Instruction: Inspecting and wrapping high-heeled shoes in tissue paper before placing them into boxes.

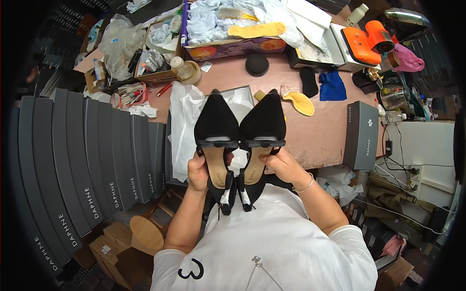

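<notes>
Head view shows the left hand point(196, 173) closed on one black shoe point(216, 119) and the right hand point(283, 167) closed on the other shoe point(265, 116). Held side by side, toes out over the table point(315, 140), both uppers presumably can be compared at once. The shoes hide some fingers, so exact contact is unclear.

The shoes point(217, 119) are black with beige insoles point(213, 162), the shirt point(272, 237) white, table point(315, 138) pink, cloth point(333, 87) blue.

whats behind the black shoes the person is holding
White paper and part of a gray box show behind the black shoes; they cover much of the box.
</notes>
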A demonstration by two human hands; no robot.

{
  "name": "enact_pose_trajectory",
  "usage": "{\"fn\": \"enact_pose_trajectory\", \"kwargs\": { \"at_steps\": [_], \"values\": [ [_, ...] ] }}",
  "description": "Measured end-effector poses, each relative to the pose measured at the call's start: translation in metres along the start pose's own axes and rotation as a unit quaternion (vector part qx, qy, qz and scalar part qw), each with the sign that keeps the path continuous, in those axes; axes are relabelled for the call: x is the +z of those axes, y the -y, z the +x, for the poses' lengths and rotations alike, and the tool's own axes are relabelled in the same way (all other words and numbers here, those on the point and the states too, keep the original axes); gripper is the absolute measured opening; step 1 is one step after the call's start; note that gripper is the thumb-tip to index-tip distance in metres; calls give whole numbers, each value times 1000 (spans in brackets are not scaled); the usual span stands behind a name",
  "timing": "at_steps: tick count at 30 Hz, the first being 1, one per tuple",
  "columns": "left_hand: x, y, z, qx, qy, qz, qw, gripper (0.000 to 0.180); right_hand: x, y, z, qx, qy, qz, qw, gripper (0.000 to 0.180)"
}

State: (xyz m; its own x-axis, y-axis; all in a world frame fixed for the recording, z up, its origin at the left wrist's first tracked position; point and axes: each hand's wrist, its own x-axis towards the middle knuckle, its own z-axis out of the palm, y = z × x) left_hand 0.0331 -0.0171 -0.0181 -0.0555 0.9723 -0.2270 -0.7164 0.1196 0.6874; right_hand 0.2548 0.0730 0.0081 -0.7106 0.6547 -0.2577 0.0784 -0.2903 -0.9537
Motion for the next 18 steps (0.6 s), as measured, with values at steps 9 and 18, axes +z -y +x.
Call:
{"fn": "enact_pose_trajectory", "kwargs": {
  "at_steps": [9, 18],
  "values": [
    [15, 42, -28, 19, -241, 86, 967, 44, 31, -1, -11, -10, -159, -48, 986, 73],
    [29, 5, -42, 91, -121, 512, 846, 37, 12, 17, -12, -35, 74, -165, 983, 39]
  ]
}}
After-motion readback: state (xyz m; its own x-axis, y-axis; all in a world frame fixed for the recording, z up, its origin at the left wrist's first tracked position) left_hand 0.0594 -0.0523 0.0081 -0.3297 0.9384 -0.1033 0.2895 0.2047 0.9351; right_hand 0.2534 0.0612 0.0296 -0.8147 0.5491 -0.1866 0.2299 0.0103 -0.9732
